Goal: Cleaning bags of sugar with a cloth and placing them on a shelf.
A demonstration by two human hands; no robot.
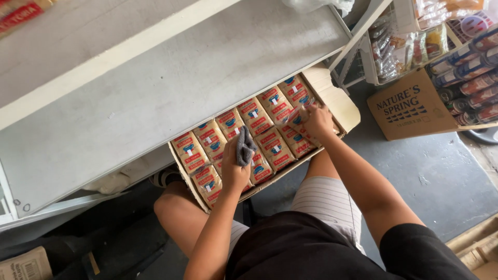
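Two hands: left hand (234,171) gripping one grey cloth (245,147), right hand (317,121) clutching one packet (296,115).

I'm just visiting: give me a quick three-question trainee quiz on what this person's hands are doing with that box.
1. True or false: the left hand holds a grey cloth.
2. What does the right hand touch? A) a bottle B) a packet in the cardboard box C) the shelf
3. Fill in: the box rests on the person's ____.

Key: 1 true; 2 B; 3 lap.
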